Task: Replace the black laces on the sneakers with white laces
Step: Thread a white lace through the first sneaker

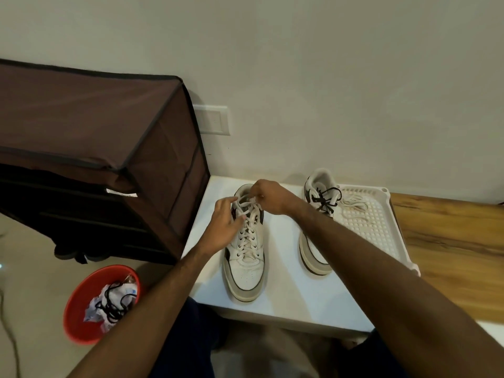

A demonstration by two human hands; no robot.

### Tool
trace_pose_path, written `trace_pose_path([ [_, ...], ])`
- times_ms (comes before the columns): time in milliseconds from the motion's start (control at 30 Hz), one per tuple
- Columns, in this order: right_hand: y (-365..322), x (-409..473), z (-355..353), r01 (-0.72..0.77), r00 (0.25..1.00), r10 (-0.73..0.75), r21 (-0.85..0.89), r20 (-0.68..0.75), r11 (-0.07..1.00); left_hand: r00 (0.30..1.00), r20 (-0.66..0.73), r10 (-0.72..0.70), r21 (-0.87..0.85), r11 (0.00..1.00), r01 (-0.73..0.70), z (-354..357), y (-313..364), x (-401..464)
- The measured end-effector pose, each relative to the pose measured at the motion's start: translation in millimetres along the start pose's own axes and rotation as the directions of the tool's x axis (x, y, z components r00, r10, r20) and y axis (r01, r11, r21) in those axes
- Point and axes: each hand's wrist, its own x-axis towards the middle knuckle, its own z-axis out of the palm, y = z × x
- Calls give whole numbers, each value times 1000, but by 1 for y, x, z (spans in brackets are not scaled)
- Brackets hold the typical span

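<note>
Two white sneakers stand on a white table (289, 301). The left sneaker (245, 271) is threaded with a white lace (246, 237). At its top eyelets my left hand (223, 227) pinches a loop of that lace, and my right hand (268, 196) pinches the other end just above the tongue. The right sneaker (313, 255) carries a black lace (326, 200), partly hidden behind my right forearm. Another white lace (353, 204) lies in a white perforated tray (381, 227).
A red bucket (79, 304) on the floor at the lower left holds a black lace (113, 304) and crumpled paper. A brown fabric shoe rack (109, 148) stands to the left of the table. A wooden surface (447, 241) lies to the right.
</note>
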Motion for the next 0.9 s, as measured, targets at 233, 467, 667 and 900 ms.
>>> trace_pose_path([
  [233,15,-33,23,-185,891,369,530,-264,827,989,31,-142,-73,987,144,26,-4,-28],
  [467,11,-69,82,-425,890,402,714,216,557,990,-52,-133,33,990,134,51,-15,-44],
  [667,-6,-40,87,-374,910,376,733,173,568,988,-111,-107,19,994,109,31,-27,-32],
  [900,-13,0,94,-357,919,356,734,166,578,988,-88,-123,112,985,133,-3,-45,1],
])
